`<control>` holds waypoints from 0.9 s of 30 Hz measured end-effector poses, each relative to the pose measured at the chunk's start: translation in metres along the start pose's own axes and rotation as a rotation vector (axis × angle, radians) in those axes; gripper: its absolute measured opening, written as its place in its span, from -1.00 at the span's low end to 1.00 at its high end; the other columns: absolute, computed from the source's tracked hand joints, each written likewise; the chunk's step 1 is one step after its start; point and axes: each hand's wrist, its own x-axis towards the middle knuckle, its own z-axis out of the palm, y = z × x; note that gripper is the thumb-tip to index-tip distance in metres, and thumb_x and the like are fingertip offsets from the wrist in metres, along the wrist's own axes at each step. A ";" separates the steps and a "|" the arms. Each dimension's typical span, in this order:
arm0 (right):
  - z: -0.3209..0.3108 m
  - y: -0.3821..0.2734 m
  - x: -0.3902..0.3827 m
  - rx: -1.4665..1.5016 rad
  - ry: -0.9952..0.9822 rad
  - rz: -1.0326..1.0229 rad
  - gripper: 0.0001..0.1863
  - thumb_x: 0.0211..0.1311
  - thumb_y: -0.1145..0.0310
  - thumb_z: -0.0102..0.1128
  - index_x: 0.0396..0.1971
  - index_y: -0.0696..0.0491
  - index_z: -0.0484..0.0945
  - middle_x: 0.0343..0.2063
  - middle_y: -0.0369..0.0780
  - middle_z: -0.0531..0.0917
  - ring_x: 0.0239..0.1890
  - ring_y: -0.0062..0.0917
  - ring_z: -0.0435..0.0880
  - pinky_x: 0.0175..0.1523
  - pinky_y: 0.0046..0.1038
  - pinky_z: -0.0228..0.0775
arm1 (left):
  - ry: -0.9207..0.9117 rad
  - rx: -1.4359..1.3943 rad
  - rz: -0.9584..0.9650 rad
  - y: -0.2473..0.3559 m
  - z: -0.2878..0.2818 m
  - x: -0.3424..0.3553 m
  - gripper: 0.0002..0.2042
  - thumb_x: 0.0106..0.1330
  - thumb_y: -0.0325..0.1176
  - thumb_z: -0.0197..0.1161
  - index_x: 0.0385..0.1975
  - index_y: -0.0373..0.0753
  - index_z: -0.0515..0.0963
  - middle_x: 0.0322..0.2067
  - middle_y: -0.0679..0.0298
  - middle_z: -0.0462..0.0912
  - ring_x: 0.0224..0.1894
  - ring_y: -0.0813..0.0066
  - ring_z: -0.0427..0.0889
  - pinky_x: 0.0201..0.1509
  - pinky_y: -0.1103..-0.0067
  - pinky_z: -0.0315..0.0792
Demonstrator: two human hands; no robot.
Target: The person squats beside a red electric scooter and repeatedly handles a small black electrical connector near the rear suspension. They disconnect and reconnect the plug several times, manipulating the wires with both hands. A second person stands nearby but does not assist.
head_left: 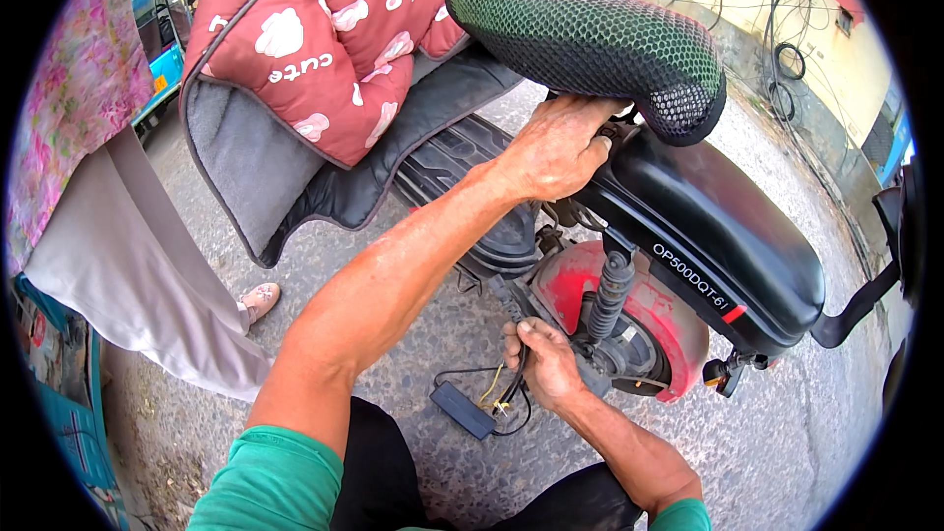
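Observation:
My left hand (568,149) reaches in under the tilted seat (585,39), which has a green and black mesh cover. Its fingers are bent together at the end of the black battery box (713,206); whatever they grip there is hidden. Lower down, my right hand (553,366) is closed around a black cable (519,388), beside the scooter's spring shock absorber (612,297). A small black power adapter (462,409) hangs or lies just below that hand, with black and yellow wires next to it.
A red padded scooter blanket (305,49) drapes over the front. The red rear fender (678,344) and black footboard (462,177) are close by. At left stands a person in light trousers (147,265). Loose cables (787,59) hang along the wall.

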 end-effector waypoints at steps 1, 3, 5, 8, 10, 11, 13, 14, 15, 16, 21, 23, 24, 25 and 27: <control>0.000 0.000 0.000 0.002 -0.004 -0.005 -0.71 0.43 0.24 0.08 -0.20 0.20 0.55 -0.46 -0.30 0.55 -0.42 -0.61 0.49 -0.28 -0.53 0.35 | -0.006 -0.025 -0.007 -0.001 -0.001 0.001 -0.55 0.23 -0.40 0.06 0.16 -0.35 0.42 0.08 -0.12 0.49 0.18 -0.13 0.39 0.32 0.17 0.22; -0.001 0.001 0.001 0.005 -0.014 -0.008 -0.72 0.43 0.25 0.08 -0.20 0.20 0.55 -0.46 -0.30 0.55 -0.42 -0.61 0.49 -0.28 -0.52 0.35 | 0.005 0.005 -0.025 0.000 0.000 -0.002 -0.58 0.26 -0.40 0.02 0.13 -0.34 0.44 0.07 -0.09 0.51 0.16 -0.09 0.41 0.33 0.19 0.21; 0.000 0.000 0.002 0.003 -0.006 0.002 -0.72 0.44 0.25 0.08 -0.20 0.21 0.55 -0.46 -0.30 0.55 -0.42 -0.61 0.49 -0.28 -0.53 0.35 | -0.078 0.013 -0.022 -0.003 0.004 -0.009 -0.58 0.27 -0.39 0.00 0.13 -0.33 0.44 0.07 -0.06 0.51 0.15 -0.06 0.43 0.31 0.20 0.22; -0.001 0.002 0.003 0.009 0.000 0.018 -0.72 0.44 0.26 0.07 -0.19 0.21 0.55 -0.46 -0.31 0.55 -0.42 -0.61 0.49 -0.28 -0.53 0.35 | -0.167 0.072 -0.069 -0.007 0.005 -0.012 -0.58 0.29 -0.38 -0.02 0.14 -0.31 0.45 0.08 -0.02 0.53 0.15 0.00 0.44 0.29 0.20 0.24; -0.002 0.002 0.003 0.010 0.006 0.016 -0.72 0.44 0.26 0.07 -0.19 0.21 0.55 -0.46 -0.31 0.55 -0.42 -0.61 0.49 -0.28 -0.54 0.35 | -0.182 0.076 -0.084 -0.006 0.006 -0.011 -0.58 0.29 -0.37 -0.02 0.15 -0.31 0.45 0.07 -0.02 0.53 0.16 0.00 0.44 0.28 0.20 0.24; 0.000 0.001 0.003 0.009 0.006 0.010 -0.72 0.44 0.26 0.07 -0.20 0.21 0.55 -0.46 -0.31 0.55 -0.43 -0.61 0.49 -0.28 -0.54 0.35 | -0.173 0.068 -0.087 -0.006 0.006 -0.011 -0.58 0.29 -0.37 -0.02 0.14 -0.31 0.45 0.07 -0.03 0.53 0.16 0.00 0.44 0.29 0.20 0.24; 0.001 0.001 0.003 0.009 0.003 0.008 -0.73 0.44 0.27 0.07 -0.20 0.21 0.55 -0.46 -0.30 0.55 -0.43 -0.61 0.48 -0.28 -0.54 0.35 | -0.156 0.051 -0.093 -0.006 0.007 -0.012 -0.59 0.29 -0.38 -0.01 0.14 -0.31 0.45 0.06 -0.04 0.54 0.16 0.00 0.44 0.30 0.20 0.24; 0.001 0.001 0.003 0.009 0.001 0.010 -0.73 0.44 0.27 0.07 -0.20 0.21 0.55 -0.46 -0.30 0.55 -0.43 -0.61 0.48 -0.28 -0.54 0.35 | -0.130 0.046 -0.076 -0.007 0.007 -0.012 -0.59 0.29 -0.38 -0.01 0.14 -0.31 0.45 0.06 -0.04 0.54 0.16 0.00 0.45 0.30 0.20 0.23; 0.001 0.001 0.003 0.008 -0.001 0.013 -0.73 0.44 0.28 0.07 -0.20 0.22 0.55 -0.46 -0.30 0.55 -0.43 -0.61 0.48 -0.28 -0.53 0.35 | -0.104 0.040 -0.059 -0.008 0.008 -0.012 -0.59 0.29 -0.39 -0.01 0.14 -0.32 0.45 0.07 -0.04 0.54 0.16 -0.01 0.45 0.31 0.20 0.23; 0.002 0.000 0.003 0.006 -0.006 0.008 -0.73 0.44 0.28 0.07 -0.20 0.22 0.55 -0.46 -0.30 0.55 -0.43 -0.61 0.48 -0.28 -0.53 0.35 | -0.079 0.035 -0.043 -0.009 0.007 -0.012 -0.59 0.28 -0.40 -0.01 0.14 -0.33 0.45 0.07 -0.05 0.54 0.16 -0.02 0.45 0.32 0.20 0.23; 0.000 -0.003 0.002 0.018 0.002 0.007 -0.73 0.44 0.28 0.06 -0.19 0.22 0.54 -0.47 -0.30 0.54 -0.43 -0.60 0.48 -0.28 -0.52 0.36 | -0.141 -0.023 -0.119 -0.006 0.001 0.000 -0.59 0.28 -0.40 0.00 0.14 -0.35 0.44 0.08 -0.05 0.53 0.15 -0.04 0.46 0.31 0.18 0.24; 0.000 -0.002 0.004 0.023 0.003 0.009 -0.73 0.44 0.28 0.06 -0.19 0.22 0.54 -0.47 -0.30 0.54 -0.42 -0.60 0.48 -0.28 -0.52 0.35 | -0.151 -0.021 -0.036 -0.006 0.004 -0.006 -0.59 0.28 -0.40 0.00 0.13 -0.35 0.44 0.06 -0.04 0.54 0.15 -0.05 0.47 0.29 0.19 0.26; 0.001 -0.001 0.004 0.025 0.004 0.010 -0.73 0.44 0.27 0.06 -0.19 0.22 0.54 -0.47 -0.30 0.54 -0.42 -0.60 0.48 -0.28 -0.52 0.35 | -0.163 0.004 -0.040 -0.009 0.005 -0.006 -0.59 0.28 -0.40 0.00 0.13 -0.35 0.45 0.06 -0.05 0.55 0.14 -0.05 0.47 0.29 0.19 0.27; 0.002 -0.003 0.005 0.010 0.002 0.007 -0.72 0.44 0.27 0.06 -0.19 0.22 0.54 -0.47 -0.30 0.54 -0.43 -0.60 0.48 -0.28 -0.52 0.35 | -0.174 0.029 -0.045 -0.013 0.005 -0.006 -0.59 0.28 -0.40 -0.01 0.13 -0.35 0.45 0.05 -0.05 0.55 0.14 -0.06 0.47 0.28 0.19 0.27; 0.003 -0.003 0.006 -0.018 0.006 0.014 -0.72 0.45 0.27 0.06 -0.20 0.22 0.54 -0.47 -0.30 0.54 -0.43 -0.60 0.48 -0.28 -0.52 0.35 | -0.145 0.034 -0.061 -0.011 0.006 -0.009 -0.59 0.28 -0.40 -0.01 0.12 -0.35 0.45 0.05 -0.07 0.55 0.13 -0.06 0.47 0.28 0.19 0.28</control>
